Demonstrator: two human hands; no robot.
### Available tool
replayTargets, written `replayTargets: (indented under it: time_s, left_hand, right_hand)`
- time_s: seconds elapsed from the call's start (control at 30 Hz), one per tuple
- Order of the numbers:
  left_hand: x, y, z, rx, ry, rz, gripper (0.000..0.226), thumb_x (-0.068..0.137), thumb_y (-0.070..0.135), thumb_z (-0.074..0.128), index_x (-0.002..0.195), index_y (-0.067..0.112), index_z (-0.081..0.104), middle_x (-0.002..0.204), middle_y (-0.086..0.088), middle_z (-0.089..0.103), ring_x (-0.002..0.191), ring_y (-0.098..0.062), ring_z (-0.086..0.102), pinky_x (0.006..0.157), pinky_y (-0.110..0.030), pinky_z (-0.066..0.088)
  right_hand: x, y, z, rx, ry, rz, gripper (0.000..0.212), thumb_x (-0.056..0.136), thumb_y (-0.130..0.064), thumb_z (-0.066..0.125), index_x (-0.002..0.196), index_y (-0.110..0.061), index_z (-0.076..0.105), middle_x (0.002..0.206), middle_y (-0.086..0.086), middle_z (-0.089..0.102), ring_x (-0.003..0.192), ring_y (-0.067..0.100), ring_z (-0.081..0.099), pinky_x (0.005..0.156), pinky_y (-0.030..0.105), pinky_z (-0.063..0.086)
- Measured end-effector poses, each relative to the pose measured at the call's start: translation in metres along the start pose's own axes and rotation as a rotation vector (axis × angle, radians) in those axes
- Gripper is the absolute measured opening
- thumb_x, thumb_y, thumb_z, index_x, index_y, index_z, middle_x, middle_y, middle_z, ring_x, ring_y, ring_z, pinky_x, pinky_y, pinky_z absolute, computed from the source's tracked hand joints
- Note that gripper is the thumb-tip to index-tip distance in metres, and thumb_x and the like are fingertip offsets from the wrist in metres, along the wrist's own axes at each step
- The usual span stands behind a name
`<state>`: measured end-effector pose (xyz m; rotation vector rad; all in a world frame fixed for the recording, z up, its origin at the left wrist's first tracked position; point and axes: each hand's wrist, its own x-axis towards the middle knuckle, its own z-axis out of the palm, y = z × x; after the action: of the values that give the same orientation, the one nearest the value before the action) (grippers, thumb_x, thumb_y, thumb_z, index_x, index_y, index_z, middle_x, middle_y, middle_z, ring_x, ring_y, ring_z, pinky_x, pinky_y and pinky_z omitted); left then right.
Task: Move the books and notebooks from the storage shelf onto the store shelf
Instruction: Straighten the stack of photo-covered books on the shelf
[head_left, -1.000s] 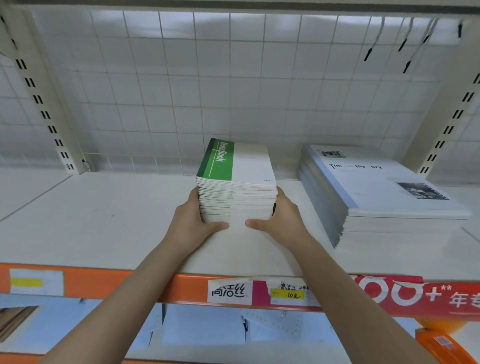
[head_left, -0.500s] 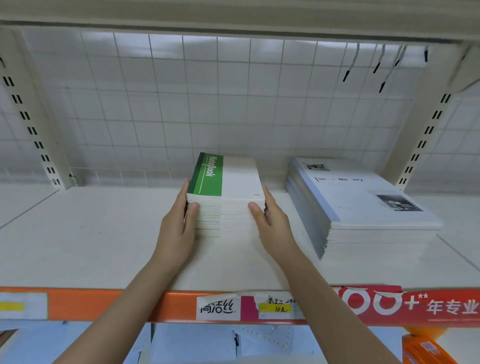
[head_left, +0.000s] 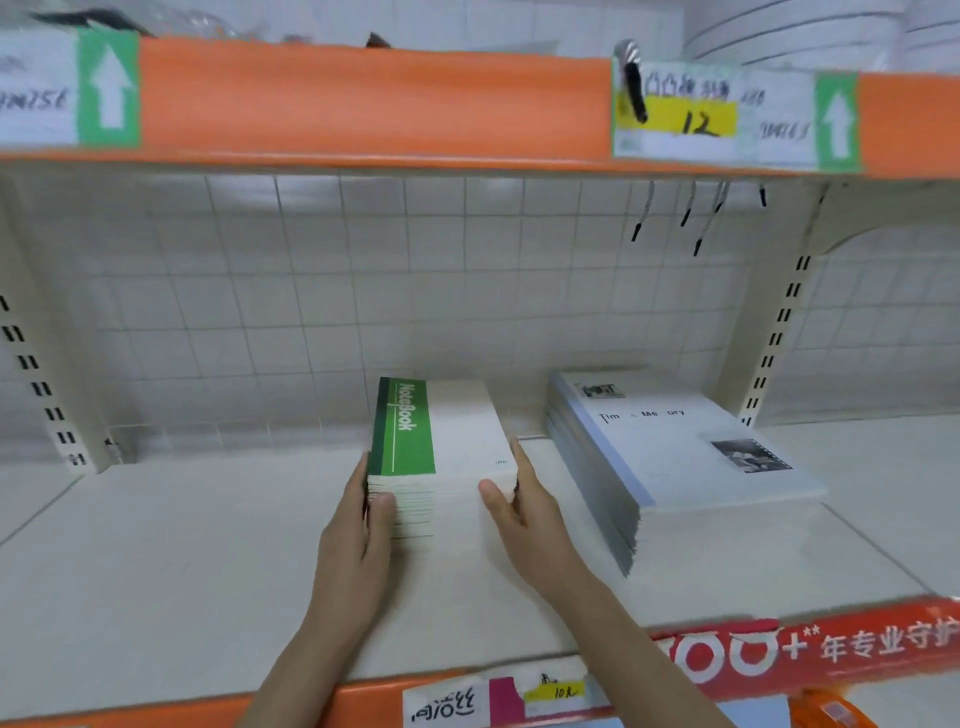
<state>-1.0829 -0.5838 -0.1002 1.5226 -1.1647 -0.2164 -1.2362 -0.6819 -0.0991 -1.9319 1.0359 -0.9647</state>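
A stack of green-and-white notebooks (head_left: 441, 447) lies on the white store shelf (head_left: 182, 561), near its middle. My left hand (head_left: 358, 540) lies against the stack's left side, thumb on the front edge. My right hand (head_left: 524, 514) lies against its right side, thumb on the front. The fingers of both hands run straight along the stack's sides. To the right lies a larger stack of pale blue books (head_left: 675, 467) with a small black-and-white photo on the cover.
An orange shelf edge (head_left: 363, 98) with price labels runs overhead. A white wire grid (head_left: 363, 312) backs the shelf, and slotted uprights (head_left: 774, 343) stand at both sides. The lower front edge carries labels (head_left: 452, 701) and a red banner (head_left: 831, 644).
The notebook stack has been pushed further back on the shelf. My hands slid from gripping its front corners to lying along its sides. The view has tilted upward.
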Motion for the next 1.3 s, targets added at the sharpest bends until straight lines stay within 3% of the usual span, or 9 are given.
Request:
replayTargets:
  time_s: [0.03,0.1,0.17,0.37,0.53,0.8,0.97,1.13,1.3]
  left_hand:
    - [0.0,0.0,-0.001,-0.021,-0.005,-0.02,0.053,0.088,0.053,0.034,0.139,0.039,0.036,0.124,0.031,0.054,0.111,0.009,0.052,0.086,-0.005,0.037]
    - [0.003,0.0,-0.004,-0.038,-0.013,-0.05,0.074,0.078,0.066,0.038,0.144,0.032,0.033,0.139,0.017,0.049,0.125,-0.002,0.046,0.1,-0.02,0.036]
    - [0.007,0.006,-0.009,-0.007,-0.007,-0.061,0.088,0.072,0.073,0.041,0.148,0.029,0.027,0.149,0.012,0.036,0.135,-0.004,0.034,0.108,-0.026,0.029]
    - [0.018,0.039,-0.019,0.259,0.003,0.165,0.079,0.085,0.057,0.054,0.149,0.021,0.024,0.154,0.006,0.026,0.14,-0.007,0.022,0.112,-0.027,0.021]
    - [0.012,0.067,0.003,0.401,-0.038,0.387,0.066,0.09,0.052,0.042,0.145,0.017,0.033,0.154,0.003,0.029,0.144,-0.006,0.017,0.116,-0.036,0.023]
    - [-0.018,0.122,0.079,0.285,-0.057,0.285,0.061,0.092,0.047,0.044,0.145,0.019,0.033,0.152,0.008,0.03,0.142,-0.006,0.022,0.118,-0.039,0.022]
    - [-0.036,0.15,0.128,0.286,-0.143,0.2,0.07,0.089,0.053,0.05,0.147,0.021,0.026,0.156,0.008,0.023,0.142,-0.005,0.02,0.113,-0.023,0.019]
    - [-0.049,0.159,0.167,0.282,-0.188,0.136,0.08,0.083,0.056,0.057,0.147,0.02,0.026,0.153,0.004,0.027,0.14,-0.007,0.025,0.112,-0.024,0.024]
    - [-0.055,0.156,0.187,0.267,-0.217,0.031,0.077,0.085,0.051,0.06,0.147,0.022,0.026,0.154,0.001,0.026,0.143,-0.011,0.02,0.116,-0.031,0.021]
  right_hand:
    - [-0.002,-0.005,-0.002,0.011,-0.002,0.001,0.068,0.097,-0.037,0.047,0.152,-0.018,0.013,0.078,-0.021,0.041,0.07,-0.01,0.042,0.07,0.007,0.037]
    - [-0.005,-0.013,-0.006,-0.005,0.007,-0.014,0.071,0.096,-0.041,0.047,0.152,-0.015,0.012,0.13,-0.013,0.048,0.118,-0.006,0.042,0.099,0.01,0.029]
    - [-0.005,-0.021,-0.012,-0.087,0.057,-0.042,0.071,0.097,-0.042,0.044,0.152,-0.012,0.011,0.156,0.0,0.023,0.142,0.007,0.021,0.108,0.014,0.016]
    - [-0.007,-0.049,-0.02,-0.236,0.072,-0.207,0.073,0.096,-0.042,0.046,0.153,-0.019,0.008,0.16,-0.007,0.004,0.145,0.004,0.006,0.108,0.013,0.01]
    - [-0.012,-0.07,-0.04,-0.236,0.065,-0.341,0.069,0.097,-0.038,0.047,0.152,-0.017,0.011,0.159,-0.004,0.01,0.145,0.006,0.012,0.108,0.014,0.014]
    - [-0.026,-0.043,-0.131,-0.274,0.01,-0.351,0.07,0.098,-0.043,0.043,0.152,-0.025,0.003,0.159,-0.01,0.006,0.144,0.004,0.009,0.104,0.016,0.018]
    - [-0.036,-0.012,-0.19,-0.328,-0.023,-0.346,0.071,0.097,-0.042,0.043,0.153,-0.023,0.003,0.159,-0.006,0.01,0.145,0.01,0.016,0.113,0.026,0.023]
    - [-0.043,0.026,-0.24,-0.446,-0.038,-0.318,0.077,0.093,-0.048,0.049,0.152,-0.02,0.008,0.158,-0.005,0.015,0.144,0.011,0.018,0.118,0.039,0.02]
    - [-0.039,0.07,-0.264,-0.489,-0.063,-0.179,0.095,0.082,-0.065,0.054,0.153,-0.019,0.01,0.16,0.001,0.01,0.147,0.015,0.008,0.12,0.037,0.012]
